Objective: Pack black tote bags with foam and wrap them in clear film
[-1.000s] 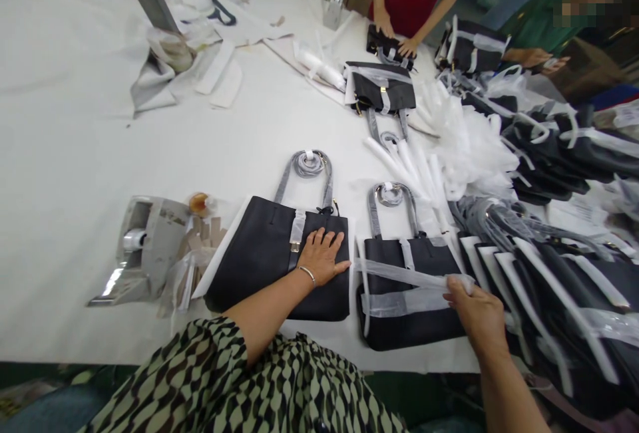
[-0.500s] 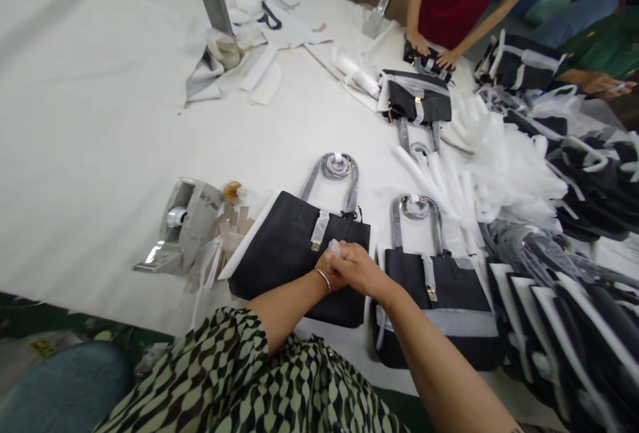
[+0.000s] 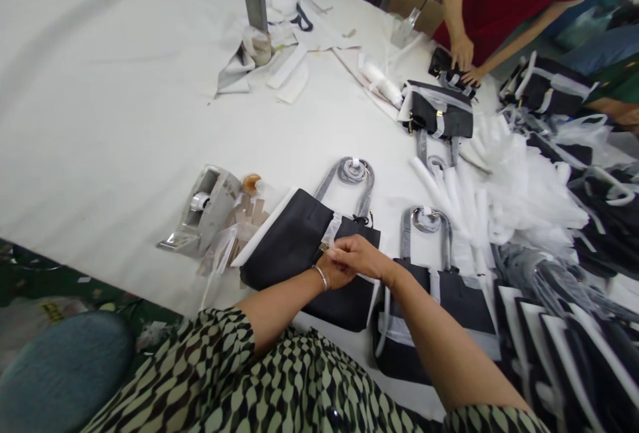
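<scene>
A black handbag (image 3: 284, 240) lies in front of me, its handle (image 3: 324, 180) wrapped in film. Over its metal clasp and film-covered tab (image 3: 333, 227), my two hands meet. My left hand (image 3: 342, 275), below a silver bracelet, is closed, its fingers mostly hidden by the other hand. My right hand (image 3: 364, 257) is also closed, pinching against the left. Whatever is between the fingers is hidden or too small to name. Just right of it, partly behind my right forearm, lies a second black handbag (image 3: 462, 300) with a film-wrapped handle.
A tape dispenser (image 3: 207, 210) stands left of the bag beside cardboard strips (image 3: 244, 213). Several black bags (image 3: 559, 346) are stacked at the right, below heaped white plastic (image 3: 529, 180). Across the table, a co-worker in red has hands (image 3: 464, 60) on another bag. A stool (image 3: 67, 370) stands lower left.
The view has shifted, so the table contents sit further right. My hands stay together over the bag; a clear scrap seen between them earlier is now hidden. The co-worker's hand has lifted somewhat.
</scene>
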Tool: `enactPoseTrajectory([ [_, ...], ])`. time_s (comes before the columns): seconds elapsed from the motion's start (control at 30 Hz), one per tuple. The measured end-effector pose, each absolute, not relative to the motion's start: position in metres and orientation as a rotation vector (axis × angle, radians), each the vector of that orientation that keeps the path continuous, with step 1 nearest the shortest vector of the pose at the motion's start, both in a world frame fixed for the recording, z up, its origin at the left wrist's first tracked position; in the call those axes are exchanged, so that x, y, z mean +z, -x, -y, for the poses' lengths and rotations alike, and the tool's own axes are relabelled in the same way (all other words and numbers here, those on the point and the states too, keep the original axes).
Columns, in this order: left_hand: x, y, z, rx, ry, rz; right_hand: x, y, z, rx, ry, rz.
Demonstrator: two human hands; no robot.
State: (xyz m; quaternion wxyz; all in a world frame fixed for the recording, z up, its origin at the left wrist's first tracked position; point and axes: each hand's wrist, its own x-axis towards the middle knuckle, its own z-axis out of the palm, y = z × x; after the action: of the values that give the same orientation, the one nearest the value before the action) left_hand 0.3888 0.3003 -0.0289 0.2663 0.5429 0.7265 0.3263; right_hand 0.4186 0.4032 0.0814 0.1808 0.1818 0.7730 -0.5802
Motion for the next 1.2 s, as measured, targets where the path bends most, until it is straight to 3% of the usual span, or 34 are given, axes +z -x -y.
enactPoseTrajectory([
  [0.07, -0.030, -0.388, -0.301, 0.887, -1.554, -1.909, 0.066, -0.450, -0.398, -1.809, -0.976, -2.429],
  [0.17, -0.030, -0.387, -0.302, 0.883, -1.650, -1.856, 0.033, -0.494, -0.384, -1.764, -1.885, -2.584],
  [0.23, -0.031, -0.387, -0.303, 0.871, -1.666, -1.864, 0.010, -0.513, -0.374, -1.750, -2.056, -2.513],
  [0.57, -0.017, -0.393, -0.299, 0.805, -1.610, -1.966, -0.034, -0.523, -0.362, -1.717, -2.008, -2.580],
  [0.8, 0.009, -0.394, -0.280, 0.710, -1.108, -2.403, -0.041, -0.530, -0.358, -1.676, -1.951, -2.677],
  [1.0, 0.024, -0.371, -0.262, 0.562, -1.088, -2.513, -0.040, -0.530, -0.361, -1.288, -1.772, -2.973],
  [1.2, 0.008, -0.356, -0.249, 0.316, -1.161, -2.479, -0.035, -0.527, -0.356, -0.824, -1.260, -3.228],
])
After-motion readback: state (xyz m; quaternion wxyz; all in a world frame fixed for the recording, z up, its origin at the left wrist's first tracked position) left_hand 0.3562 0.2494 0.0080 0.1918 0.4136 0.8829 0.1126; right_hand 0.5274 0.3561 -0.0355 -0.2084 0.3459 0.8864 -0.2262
